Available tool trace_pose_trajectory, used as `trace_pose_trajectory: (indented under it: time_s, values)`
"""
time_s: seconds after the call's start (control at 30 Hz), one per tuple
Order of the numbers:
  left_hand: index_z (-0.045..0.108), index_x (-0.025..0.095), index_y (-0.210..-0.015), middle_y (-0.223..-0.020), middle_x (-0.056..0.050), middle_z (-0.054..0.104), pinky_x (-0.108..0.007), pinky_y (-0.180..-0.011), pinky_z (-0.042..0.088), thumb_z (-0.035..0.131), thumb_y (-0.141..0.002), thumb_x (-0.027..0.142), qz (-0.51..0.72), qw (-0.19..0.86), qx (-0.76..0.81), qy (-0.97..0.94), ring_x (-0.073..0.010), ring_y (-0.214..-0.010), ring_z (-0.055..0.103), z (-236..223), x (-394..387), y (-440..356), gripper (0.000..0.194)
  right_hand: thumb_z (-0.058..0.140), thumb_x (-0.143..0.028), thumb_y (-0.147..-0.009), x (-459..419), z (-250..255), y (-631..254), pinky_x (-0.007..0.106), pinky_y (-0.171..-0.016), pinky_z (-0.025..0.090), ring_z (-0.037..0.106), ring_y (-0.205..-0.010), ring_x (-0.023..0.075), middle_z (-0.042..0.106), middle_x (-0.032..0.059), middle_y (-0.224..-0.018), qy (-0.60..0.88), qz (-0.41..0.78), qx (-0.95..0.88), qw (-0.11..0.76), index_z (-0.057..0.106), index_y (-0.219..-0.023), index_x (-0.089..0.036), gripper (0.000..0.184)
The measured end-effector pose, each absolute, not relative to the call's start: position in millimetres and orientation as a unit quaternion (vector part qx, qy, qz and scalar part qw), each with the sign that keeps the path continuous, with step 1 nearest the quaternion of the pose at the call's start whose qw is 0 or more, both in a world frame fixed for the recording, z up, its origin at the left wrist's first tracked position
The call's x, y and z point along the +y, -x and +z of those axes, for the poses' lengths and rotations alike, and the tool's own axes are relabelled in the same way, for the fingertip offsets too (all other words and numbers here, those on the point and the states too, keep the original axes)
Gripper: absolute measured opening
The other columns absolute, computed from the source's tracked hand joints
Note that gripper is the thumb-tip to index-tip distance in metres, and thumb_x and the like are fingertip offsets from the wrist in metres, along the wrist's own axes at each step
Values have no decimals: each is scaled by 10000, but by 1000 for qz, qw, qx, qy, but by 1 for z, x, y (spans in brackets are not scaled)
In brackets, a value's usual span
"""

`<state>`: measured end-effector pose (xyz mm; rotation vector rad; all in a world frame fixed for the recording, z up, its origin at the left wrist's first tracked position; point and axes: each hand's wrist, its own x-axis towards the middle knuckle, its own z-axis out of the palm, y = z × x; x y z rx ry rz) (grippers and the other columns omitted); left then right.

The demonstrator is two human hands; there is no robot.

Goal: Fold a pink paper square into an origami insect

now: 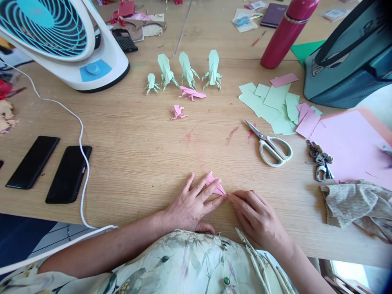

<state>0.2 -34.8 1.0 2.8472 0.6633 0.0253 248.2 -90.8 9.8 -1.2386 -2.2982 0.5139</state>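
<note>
A small folded piece of pink paper [218, 188] lies flat on the table close to my body. My left hand [196, 201] rests over it, fingers spread and pressing it down. With thumb and forefinger together, my right hand [256, 212] pinches the paper's right-hand tip. Farther off stand several pale green folded paper insects [214, 67], one smaller than the others. In front of them are a pink folded paper insect [192, 93] and a smaller pink folded figure [178, 112].
Scissors [269, 143] lie right of centre, near green paper scraps [269, 107] and keys [321, 160]. A crumpled cloth [358, 202] is at the right edge. A red flask [286, 34], teal bag [346, 61], fan [104, 67], white cable [82, 163] and black phone [67, 173] surround the workspace.
</note>
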Motion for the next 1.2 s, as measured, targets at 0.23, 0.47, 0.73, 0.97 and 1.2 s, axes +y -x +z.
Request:
trace_pose_trajectory:
  time_s: [0.23, 0.47, 0.73, 0.97, 1.2]
  values:
    - [147, 190, -1589, -1651, -129, 174, -650, -1155, -15, 206, -903, 780, -11, 126, 228, -965, -388, -1509, 44, 3, -33, 2, 907, 498, -25, -938, -89, 9, -248, 401, -797, 530, 559, -959, 242, 596, 163, -1121, 443, 189, -846, 228, 481, -1402, -104, 471]
    - [153, 154, -1586, -1658, -121, 146, -637, -1167, 20, 212, -898, 786, -14, 122, 226, -966, -383, -1517, 3, 2, -33, 2, 936, 505, -67, -948, -91, 10, -249, 402, -774, 513, 557, -909, 239, 617, 165, -1145, 428, 153, -868, 198, 444, -1451, -101, 508]
    - [132, 154, -1588, -1663, -113, 123, -619, -1181, 20, 210, -899, 783, -18, 109, 229, -967, -358, -1527, -23, 2, -34, 3, 937, 465, -100, -975, -89, 17, -244, 392, -762, 501, 550, -890, 243, 640, 153, -1160, 427, 113, -883, 158, 516, -1413, -126, 442]
    - [115, 147, -1590, -1655, -113, 160, -591, -1196, -17, 208, -890, 794, -7, 147, 228, -962, -337, -1533, -10, 2, -31, 5, 957, 484, -153, -979, -91, 15, -242, 404, -762, 493, 553, -911, 250, 648, 128, -1177, 443, 90, -881, 141, 510, -1427, -179, 449]
    - [145, 128, -1582, -1642, -133, 203, -588, -1199, -10, 232, -865, 816, 1, 163, 232, -959, -339, -1532, 44, 4, -31, 4, 997, 502, -157, -969, -90, 17, -237, 400, -756, 487, 561, -896, 245, 651, 124, -1150, 457, 81, -877, 122, 581, -1344, -179, 384]
